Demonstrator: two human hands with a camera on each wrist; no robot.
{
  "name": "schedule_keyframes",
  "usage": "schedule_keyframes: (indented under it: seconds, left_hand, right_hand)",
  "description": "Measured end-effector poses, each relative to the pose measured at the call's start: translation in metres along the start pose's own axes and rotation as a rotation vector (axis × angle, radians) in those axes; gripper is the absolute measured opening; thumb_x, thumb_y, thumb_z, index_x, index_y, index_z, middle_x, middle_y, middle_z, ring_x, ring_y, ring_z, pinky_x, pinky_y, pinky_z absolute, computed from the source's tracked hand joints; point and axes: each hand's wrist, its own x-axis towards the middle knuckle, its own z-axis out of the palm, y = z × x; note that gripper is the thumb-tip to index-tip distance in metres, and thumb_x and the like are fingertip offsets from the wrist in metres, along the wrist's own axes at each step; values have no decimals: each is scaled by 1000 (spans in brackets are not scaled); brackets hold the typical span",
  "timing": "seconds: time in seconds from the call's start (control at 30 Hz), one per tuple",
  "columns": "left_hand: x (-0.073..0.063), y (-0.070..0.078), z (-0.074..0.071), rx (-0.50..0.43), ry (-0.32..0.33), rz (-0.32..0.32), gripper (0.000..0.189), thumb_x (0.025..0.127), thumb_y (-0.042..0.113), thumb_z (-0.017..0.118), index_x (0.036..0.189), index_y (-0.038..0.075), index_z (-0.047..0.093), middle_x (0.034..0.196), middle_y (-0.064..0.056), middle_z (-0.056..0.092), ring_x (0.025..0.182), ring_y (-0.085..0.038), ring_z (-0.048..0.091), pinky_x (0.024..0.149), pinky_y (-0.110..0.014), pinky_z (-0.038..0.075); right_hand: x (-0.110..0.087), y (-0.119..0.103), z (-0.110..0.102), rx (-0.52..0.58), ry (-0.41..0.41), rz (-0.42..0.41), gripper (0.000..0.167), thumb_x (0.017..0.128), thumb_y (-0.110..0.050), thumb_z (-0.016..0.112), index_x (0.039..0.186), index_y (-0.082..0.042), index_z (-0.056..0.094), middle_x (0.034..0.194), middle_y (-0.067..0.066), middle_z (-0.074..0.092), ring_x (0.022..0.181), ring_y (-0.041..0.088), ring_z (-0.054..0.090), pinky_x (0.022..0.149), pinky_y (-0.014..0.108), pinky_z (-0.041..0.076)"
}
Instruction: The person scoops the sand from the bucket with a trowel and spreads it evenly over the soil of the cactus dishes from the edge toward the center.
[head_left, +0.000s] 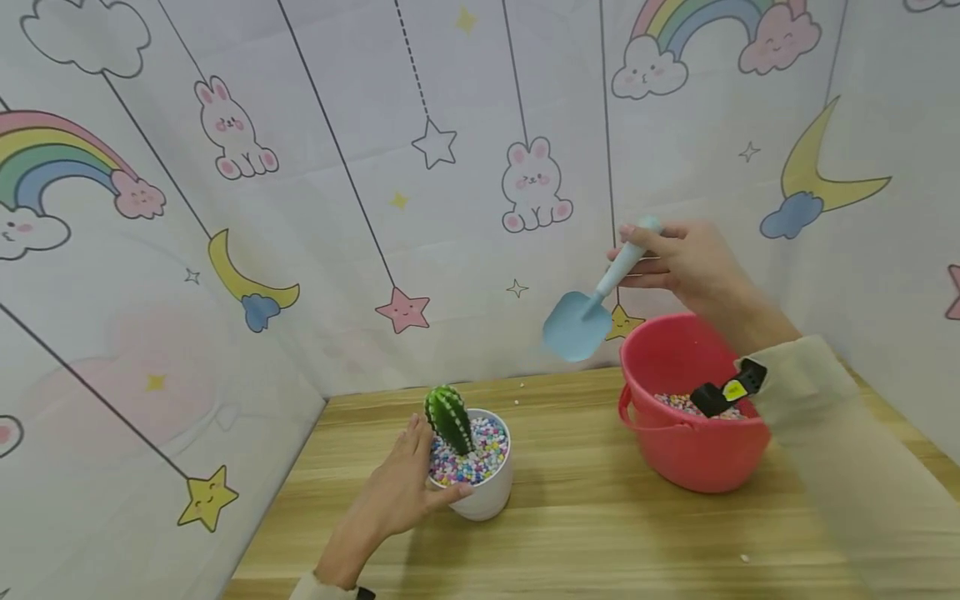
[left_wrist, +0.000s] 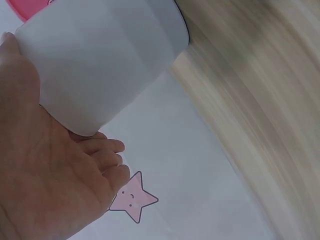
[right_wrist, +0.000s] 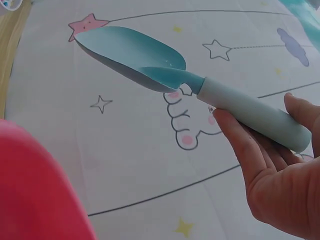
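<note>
My right hand holds a small light-blue trowel by its pale handle, raised between the white pot and the red bucket. The trowel's blade slants down toward the left, and no beads are visible on it. My left hand rests against the near left side of the pot, fingers extended along the side and thumb across the front rim. A green cactus leans left in the pot among multicoloured beads. In the left wrist view, the pot's white wall lies beside my palm.
More small beads lie inside the bucket, whose handle hangs down at the rim. A few stray beads dot the wooden table. A printed cloth stands close behind and along both sides.
</note>
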Motion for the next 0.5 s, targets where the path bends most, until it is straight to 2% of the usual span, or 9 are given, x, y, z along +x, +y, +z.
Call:
schedule_keyframes:
  seconds: [0.13,0.23,0.4,0.5]
  left_hand:
    - [0,0,0,-5,-3,0,125,87,77,67,165,-6,16,172,-32,16,164,-43,12,133,-56,21]
    - [-1,0,0,-8,-2,2,125,87,78,66,166,-5,15,172,-31,16,164,-43,12,133,-57,21]
    - [0,0,0,-15,4,4,126,86,79,65,167,-3,14,173,-29,16,164,-43,12,132,-57,22]
    - [0,-1,0,-14,7,3,126,86,79,66,167,-3,14,173,-29,16,164,-43,13,132,-57,22]
  right_hand:
    - [-3,-2,-25,-63,14,2,32,96,-40,76,116,-15,74,95,-7,83,87,14,82,78,26,66]
    - [-3,-4,-47,-50,28,27,26,95,-39,77,111,-19,76,93,-6,83,85,14,82,75,27,66]
    - [-3,-6,-82,-47,63,101,16,93,-36,80,101,-23,78,88,-4,83,81,14,82,71,29,67]
    - [-1,-2,-94,-113,57,164,13,93,-40,80,96,-28,78,87,-7,82,83,12,82,73,31,67]
